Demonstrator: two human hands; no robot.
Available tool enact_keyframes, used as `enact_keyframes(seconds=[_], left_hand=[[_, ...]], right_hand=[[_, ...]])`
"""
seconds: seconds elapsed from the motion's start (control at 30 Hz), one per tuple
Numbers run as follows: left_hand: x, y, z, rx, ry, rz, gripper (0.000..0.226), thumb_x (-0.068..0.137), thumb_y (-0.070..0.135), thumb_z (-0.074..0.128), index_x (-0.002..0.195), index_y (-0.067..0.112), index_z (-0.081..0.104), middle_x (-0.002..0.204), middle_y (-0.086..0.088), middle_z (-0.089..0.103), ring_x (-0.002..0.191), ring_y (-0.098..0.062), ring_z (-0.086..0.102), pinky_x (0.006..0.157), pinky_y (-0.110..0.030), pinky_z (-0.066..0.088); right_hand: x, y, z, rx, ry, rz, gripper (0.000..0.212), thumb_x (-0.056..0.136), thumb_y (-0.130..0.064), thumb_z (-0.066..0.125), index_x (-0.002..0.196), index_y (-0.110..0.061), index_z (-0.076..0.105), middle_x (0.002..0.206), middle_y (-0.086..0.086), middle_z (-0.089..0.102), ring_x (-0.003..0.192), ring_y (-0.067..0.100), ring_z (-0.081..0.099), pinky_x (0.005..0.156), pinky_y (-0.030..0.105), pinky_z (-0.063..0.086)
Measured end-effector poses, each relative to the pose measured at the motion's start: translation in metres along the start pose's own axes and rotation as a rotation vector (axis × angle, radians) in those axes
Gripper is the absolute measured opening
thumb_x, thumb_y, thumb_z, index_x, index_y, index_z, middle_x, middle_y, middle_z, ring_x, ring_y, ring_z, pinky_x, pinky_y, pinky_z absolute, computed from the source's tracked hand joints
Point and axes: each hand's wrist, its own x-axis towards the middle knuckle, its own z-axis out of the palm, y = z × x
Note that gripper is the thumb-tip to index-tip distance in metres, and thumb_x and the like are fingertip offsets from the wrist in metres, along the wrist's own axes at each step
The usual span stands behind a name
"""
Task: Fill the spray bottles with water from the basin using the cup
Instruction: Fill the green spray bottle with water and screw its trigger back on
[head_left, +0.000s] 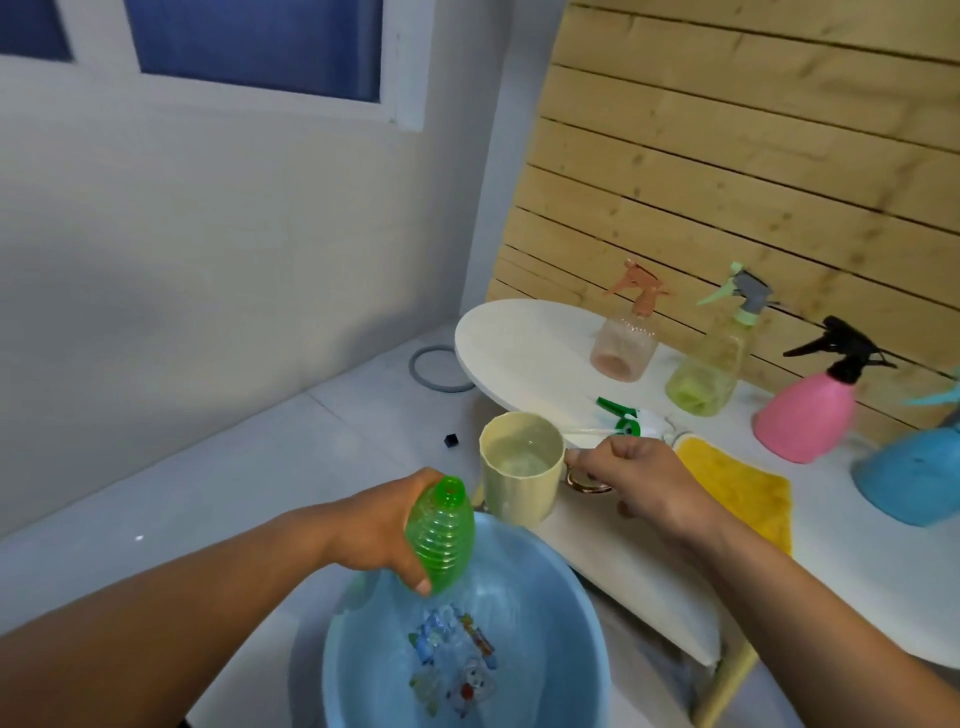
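My left hand (382, 525) grips a green ribbed bottle (444, 532) with its cap off, tilted over the blue basin (582, 623). My right hand (639, 480) holds the handle of a cream cup (519, 465) with water in it, just right of the bottle's open mouth and above the basin's far rim. The green-and-white spray head (626, 418) lies on the white table behind the cup. Water and a printed picture show in the basin's bottom.
On the white table (519, 353) stand a peach spray bottle (626, 332), a yellow-green one (714, 358), a pink one with a black head (815, 405) and a blue one (914, 473). A yellow cloth (743, 483) lies beside my right hand. A grey ring (439, 369) lies on the floor.
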Motion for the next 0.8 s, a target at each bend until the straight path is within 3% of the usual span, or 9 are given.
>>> enact_keyframes(seconds=[0.13,0.23,0.4,0.8], left_hand=[[0.002,-0.001,0.001,0.026,0.000,0.004,0.098,0.055,0.030,0.101,0.133,0.043,0.043,0.126,0.017,0.062,0.118,-0.003,0.060,0.100,-0.030,0.054],[0.004,-0.002,0.000,0.023,0.022,0.009,0.097,0.057,0.027,0.101,0.134,0.041,0.044,0.125,0.017,0.062,0.117,-0.002,0.060,0.099,-0.027,0.053],[0.006,0.002,0.001,0.050,0.045,0.016,0.098,0.059,0.025,0.101,0.138,0.038,0.044,0.125,0.018,0.061,0.116,-0.003,0.060,0.098,-0.025,0.053],[0.009,0.010,0.005,0.123,0.046,0.039,0.099,0.063,0.027,0.099,0.143,0.035,0.041,0.131,0.015,0.056,0.121,-0.008,0.056,0.102,-0.032,0.051]], right_hand=[[0.000,-0.005,0.000,-0.047,0.054,-0.081,0.041,0.087,-0.032,0.078,0.060,-0.016,0.051,0.054,-0.012,0.053,0.045,0.001,0.039,0.050,0.017,0.033],[0.002,-0.005,0.002,-0.126,0.087,-0.111,0.044,0.084,-0.040,0.079,0.070,-0.003,0.060,0.061,-0.005,0.056,0.052,0.008,0.042,0.056,0.026,0.035],[0.003,-0.004,0.004,-0.241,0.129,-0.120,0.041,0.081,-0.047,0.078,0.074,-0.009,0.066,0.056,-0.009,0.052,0.055,0.012,0.044,0.060,0.031,0.038],[-0.016,-0.025,0.013,-0.494,0.209,-0.173,0.034,0.085,-0.044,0.074,0.066,-0.021,0.060,0.057,-0.008,0.055,0.058,0.011,0.050,0.056,0.030,0.035]])
